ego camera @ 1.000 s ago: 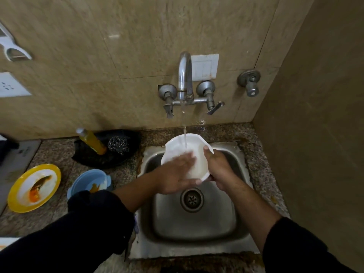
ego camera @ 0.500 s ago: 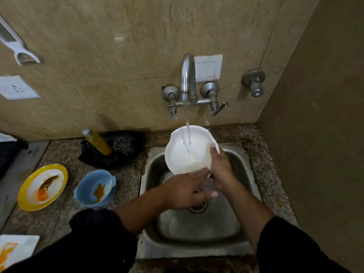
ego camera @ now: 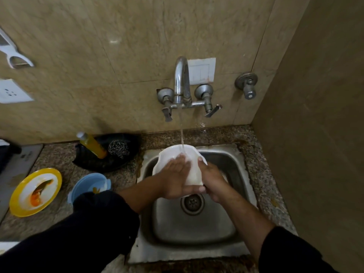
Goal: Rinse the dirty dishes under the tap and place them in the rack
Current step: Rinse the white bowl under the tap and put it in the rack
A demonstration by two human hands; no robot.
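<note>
Above the square stainless-steel sink (ego camera: 226, 229), both arms reaching in from dark sleeves. Left hand (ego camera: 175, 180) laid flat, fingers together and straight, palm pressed into the white scalloped plastic bowl (ego camera: 173, 152). Right hand (ego camera: 211, 181) clamped on the bowl's right rim, thumb over the edge. Bowl held over the drain, tilted up on edge, open face toward the camera, rim topmost under the thin stream from the curved chrome wall tap (ego camera: 182, 81). Bowl surface clean white and wet. Left of the left forearm, a yellow-rimmed plate smeared with orange sauce (ego camera: 35, 192); nearer, a pale blue round plastic bowl (ego camera: 88, 186), partly hidden by the sleeve.
</note>
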